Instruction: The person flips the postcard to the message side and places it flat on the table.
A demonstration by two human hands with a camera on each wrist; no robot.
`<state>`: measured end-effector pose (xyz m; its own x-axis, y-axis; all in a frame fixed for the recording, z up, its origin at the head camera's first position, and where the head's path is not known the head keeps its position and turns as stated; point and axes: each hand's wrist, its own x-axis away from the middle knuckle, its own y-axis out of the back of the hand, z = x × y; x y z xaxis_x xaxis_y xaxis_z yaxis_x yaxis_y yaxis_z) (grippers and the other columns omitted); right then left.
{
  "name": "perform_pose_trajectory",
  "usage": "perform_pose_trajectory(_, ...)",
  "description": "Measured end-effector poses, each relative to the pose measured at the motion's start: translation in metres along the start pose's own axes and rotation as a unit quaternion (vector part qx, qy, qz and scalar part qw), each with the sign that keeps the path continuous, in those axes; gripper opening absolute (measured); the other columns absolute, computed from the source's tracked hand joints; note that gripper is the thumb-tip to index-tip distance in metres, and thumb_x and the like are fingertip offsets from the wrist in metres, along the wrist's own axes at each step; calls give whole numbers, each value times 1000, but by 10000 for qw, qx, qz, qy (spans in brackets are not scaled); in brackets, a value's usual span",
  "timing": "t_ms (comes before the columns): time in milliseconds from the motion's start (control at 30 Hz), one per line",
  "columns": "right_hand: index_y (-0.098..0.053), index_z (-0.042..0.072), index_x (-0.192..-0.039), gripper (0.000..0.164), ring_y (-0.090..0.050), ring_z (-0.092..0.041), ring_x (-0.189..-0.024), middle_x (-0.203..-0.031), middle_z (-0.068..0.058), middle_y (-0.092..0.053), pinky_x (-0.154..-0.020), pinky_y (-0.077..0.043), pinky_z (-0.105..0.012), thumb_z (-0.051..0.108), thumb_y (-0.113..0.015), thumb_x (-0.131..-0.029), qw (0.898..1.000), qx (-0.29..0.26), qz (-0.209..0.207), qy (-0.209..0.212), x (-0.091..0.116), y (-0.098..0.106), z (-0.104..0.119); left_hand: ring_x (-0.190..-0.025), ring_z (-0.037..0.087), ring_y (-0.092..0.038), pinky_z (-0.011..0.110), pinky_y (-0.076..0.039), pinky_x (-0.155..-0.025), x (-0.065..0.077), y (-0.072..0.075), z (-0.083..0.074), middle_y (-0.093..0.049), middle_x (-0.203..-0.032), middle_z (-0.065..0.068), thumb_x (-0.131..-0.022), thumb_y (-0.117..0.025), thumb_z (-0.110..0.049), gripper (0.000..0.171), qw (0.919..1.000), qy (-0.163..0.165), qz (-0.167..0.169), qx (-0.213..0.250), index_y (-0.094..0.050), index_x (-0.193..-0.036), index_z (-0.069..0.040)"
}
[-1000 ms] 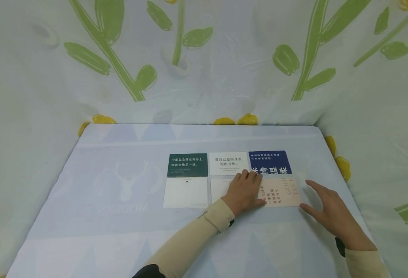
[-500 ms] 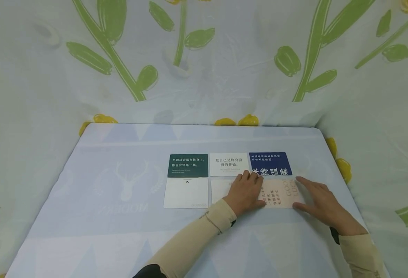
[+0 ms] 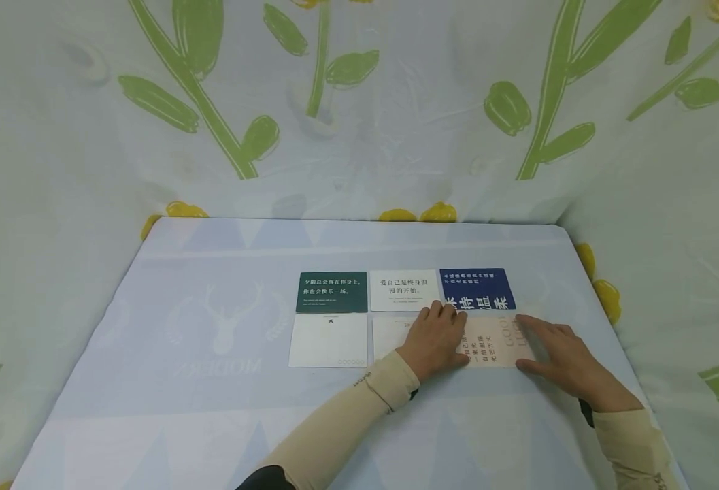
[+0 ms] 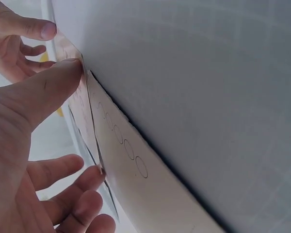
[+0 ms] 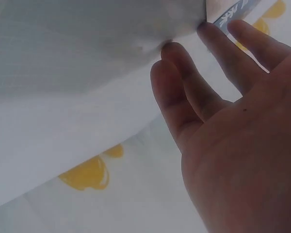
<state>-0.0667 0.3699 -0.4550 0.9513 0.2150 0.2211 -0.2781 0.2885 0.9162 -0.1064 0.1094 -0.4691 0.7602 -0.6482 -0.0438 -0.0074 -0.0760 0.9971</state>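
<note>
In the head view, a pink card printed with "GOOD LUCK" lies flat between both hands. My left hand rests at its left edge, thumb near the lower corner and fingers near the upper one. In the left wrist view, the left thumb touches the card's corner. My right hand touches the right end with thumb and fingers spread apart. Extended right fingers show in the right wrist view. Beneath the left hand, a white card is partly hidden.
Above the pink card lies a blue card. To its left are a white card with text and a green card. Another white card lies below the green one. Floral cloth stands behind the pale table.
My right hand has moved left, from beside the pink card onto its right end. My left hand has stayed at the card's left edge.
</note>
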Motion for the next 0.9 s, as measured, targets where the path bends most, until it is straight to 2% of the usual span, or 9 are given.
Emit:
perform_pose_trajectory(200, -40, 5, -151, 86, -42, -53, -124, -149, -28, -44, -101, -36, -69, 28, -85, -81, 9999, -28, -46, 110, 0, 1, 2, -111, 19, -50, 30, -44, -93, 0, 1, -1, -58, -126, 3, -81, -75, -64, 81, 10000, -34, -70, 5, -56, -142, -14)
perform_pose_trajectory(333, -39, 5, -151, 89, -42, -52, -124, -150, -29, -43, -101, -37, -68, 27, -87, -80, 9999, -44, -81, 127, 1, 1, 2, -111, 19, -49, 30, -43, -94, -1, 1, -3, -56, -125, 3, -80, -77, -62, 82, 9998, -139, -134, -12, -54, -143, -13)
perform_pose_trajectory(567, -35, 3, -154, 96, -41, -50, -126, -151, -30, -42, -103, -36, -67, 26, -88, -78, 9997, -130, -187, 81, 2, 0, 4, -107, 18, -48, 29, -44, -90, -2, -2, -6, -54, -119, 3, -80, -76, -64, 83, 9975, -289, -471, -448, -54, -142, -13)
perform_pose_trajectory(700, -29, 4, -158, 100, -48, -46, -119, -145, -29, -48, -97, -42, -65, 25, -87, -80, 9993, -247, -170, -232, 3, 0, 4, -106, 18, -49, 29, -44, -88, -1, -2, -7, -54, -117, 2, -79, -76, -65, 84, 9963, -289, -587, -561, -55, -141, -13)
perform_pose_trajectory(800, -23, 5, -160, 101, -56, -41, -108, -135, -28, -55, -89, -48, -61, 24, -85, -83, 9974, -380, -169, -586, 6, 1, 6, -105, 17, -50, 28, -44, -87, 1, -1, -7, -55, -116, 2, -79, -76, -65, 83, 9954, -294, -676, -615, -55, -141, -13)
perform_pose_trajectory(900, -21, 3, -159, 95, -60, -33, -96, -125, -25, -62, -79, -51, -52, 24, -80, -88, 9954, -534, -256, -759, 10, 2, 5, -104, 18, -49, 29, -44, -87, 2, -1, -7, -54, -116, 2, -80, -76, -63, 81, 9952, -288, -703, -617, -55, -140, -13)
